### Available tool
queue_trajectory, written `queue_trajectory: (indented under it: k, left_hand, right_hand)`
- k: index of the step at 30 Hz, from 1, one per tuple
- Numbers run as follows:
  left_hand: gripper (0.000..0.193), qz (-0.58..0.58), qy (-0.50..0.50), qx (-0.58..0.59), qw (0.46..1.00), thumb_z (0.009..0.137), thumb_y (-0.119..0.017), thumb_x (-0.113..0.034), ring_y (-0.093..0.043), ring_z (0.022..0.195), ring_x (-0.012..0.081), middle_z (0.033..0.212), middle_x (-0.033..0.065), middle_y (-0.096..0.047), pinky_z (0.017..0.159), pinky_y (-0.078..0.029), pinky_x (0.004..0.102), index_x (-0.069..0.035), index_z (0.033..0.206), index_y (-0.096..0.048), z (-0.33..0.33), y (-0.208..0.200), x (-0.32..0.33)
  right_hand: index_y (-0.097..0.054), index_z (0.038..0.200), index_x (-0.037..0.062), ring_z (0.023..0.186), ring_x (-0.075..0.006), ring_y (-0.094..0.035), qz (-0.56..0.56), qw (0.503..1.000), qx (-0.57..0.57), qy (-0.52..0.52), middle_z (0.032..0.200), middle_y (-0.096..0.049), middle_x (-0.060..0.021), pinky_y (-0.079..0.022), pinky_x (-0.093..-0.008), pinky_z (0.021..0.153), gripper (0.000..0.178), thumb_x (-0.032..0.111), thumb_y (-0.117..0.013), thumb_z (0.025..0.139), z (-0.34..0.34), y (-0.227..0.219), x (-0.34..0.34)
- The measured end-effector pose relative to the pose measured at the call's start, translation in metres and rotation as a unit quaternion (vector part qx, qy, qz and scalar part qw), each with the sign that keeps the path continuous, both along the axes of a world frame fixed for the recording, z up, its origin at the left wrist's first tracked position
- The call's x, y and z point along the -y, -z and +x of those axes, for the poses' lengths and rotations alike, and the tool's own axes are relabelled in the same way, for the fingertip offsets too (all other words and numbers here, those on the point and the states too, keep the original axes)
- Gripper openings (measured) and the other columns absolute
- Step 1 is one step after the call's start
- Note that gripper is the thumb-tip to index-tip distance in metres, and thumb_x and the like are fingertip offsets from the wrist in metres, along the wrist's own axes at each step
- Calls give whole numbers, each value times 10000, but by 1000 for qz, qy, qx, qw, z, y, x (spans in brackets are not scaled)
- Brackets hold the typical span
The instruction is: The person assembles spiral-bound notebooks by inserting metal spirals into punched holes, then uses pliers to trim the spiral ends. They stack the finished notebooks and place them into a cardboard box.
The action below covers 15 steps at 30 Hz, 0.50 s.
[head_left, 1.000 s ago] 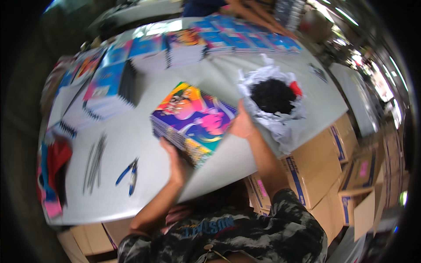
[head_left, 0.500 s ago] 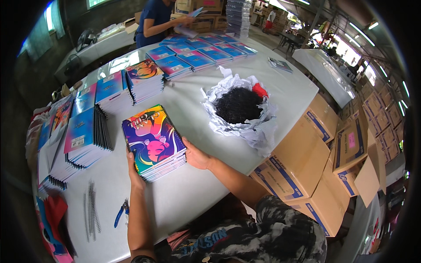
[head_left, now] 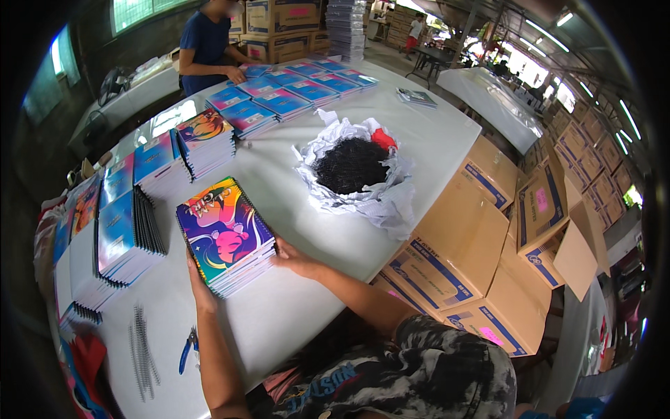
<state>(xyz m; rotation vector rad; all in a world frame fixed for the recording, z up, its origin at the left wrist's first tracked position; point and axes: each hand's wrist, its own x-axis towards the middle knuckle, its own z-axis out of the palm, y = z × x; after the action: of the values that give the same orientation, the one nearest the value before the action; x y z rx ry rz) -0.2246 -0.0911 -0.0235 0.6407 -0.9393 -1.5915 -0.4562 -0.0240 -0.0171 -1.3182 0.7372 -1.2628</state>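
Your left fingers [head_left: 193, 274] lie nearly straight along the notebook stack's [head_left: 227, 230] left side; your right fingers [head_left: 282, 255], partly hidden, bend loosely at its right near corner, steadying it between them over the table [head_left: 433, 140], cover up, long axis slanting from far left to near right

Fisheye view from the head, down over the hands [head_left: 293, 258]

Purple, pink and orange brighten a notebook stack [head_left: 225, 234] left of centre; black-and-grey mottling patterns a shirt [head_left: 450, 366], bottom.
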Motion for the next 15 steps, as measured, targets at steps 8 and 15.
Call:
queue_trajectory:
  k: [8,15]
  left_hand:
    - [594,-6,14,-8,1000,953,-296,-480,-410,1219,214,1349,79,-397,1026,-320,338,-68,1382,-276,1,2,0]
    - [612,-46,2,26,999,961,-278,-470,-381,1244,220,1370,96,-371,1045,-282,331,-47,1400,-243,-2,-8,-3]
  right_hand:
    - [-47,1443,50,1347,-226,-210,-20,989,-136,47,1466,-219,-136,-190,-345,1094,1010,51,-724,693,4,8,-3]
    - [-45,1439,55,1337,-277,-250,-17,980,-181,85,1461,-220,-172,-210,-361,1088,1013,41,-722,685,5,14,-2]
